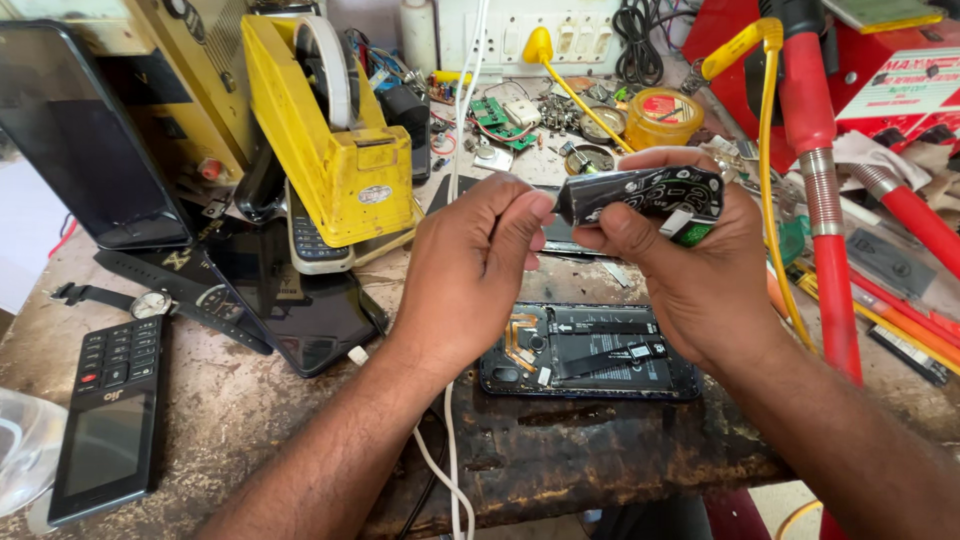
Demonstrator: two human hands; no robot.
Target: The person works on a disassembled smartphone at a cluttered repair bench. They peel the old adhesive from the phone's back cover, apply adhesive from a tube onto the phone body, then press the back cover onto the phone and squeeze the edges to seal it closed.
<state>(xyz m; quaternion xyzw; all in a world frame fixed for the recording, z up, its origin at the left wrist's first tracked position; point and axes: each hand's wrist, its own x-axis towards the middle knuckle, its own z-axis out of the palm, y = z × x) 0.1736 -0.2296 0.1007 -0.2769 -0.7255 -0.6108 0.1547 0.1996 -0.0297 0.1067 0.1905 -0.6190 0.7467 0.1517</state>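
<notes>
The tabletop [250,410] is a rough, stained slab, dark and scuffed, with a chipped near edge and clutter across nearly all of it. At far left a yellow metal box [200,80] stands behind a yellow tape dispenser [335,150], boxy and hard-edged, with a white roll on top. A black tablet [85,130] leans upright at the left, its glass glossy. On the right, red tubes [815,200] with metal collars run from far to near, crowding that edge. A black smartphone [300,300] lies flat near the dispenser, smooth and reflective, and a keypad phone [110,420] lies at the near left, just beside a wristwatch [150,303]. In the middle, under the hands, an opened phone [590,350] lies face down, its back off, showing flat black parts and an orange flex strip; a little bare tabletop remains in front of it. White cables [450,470] run from far to near past its left side. The right hand [700,270] is closed around a battery [645,195], a flat black rectangle with rounded corners, held in the air above the opened phone. The left hand [480,260] has its fingers pinched narrow at the battery's left end, touching it.
</notes>
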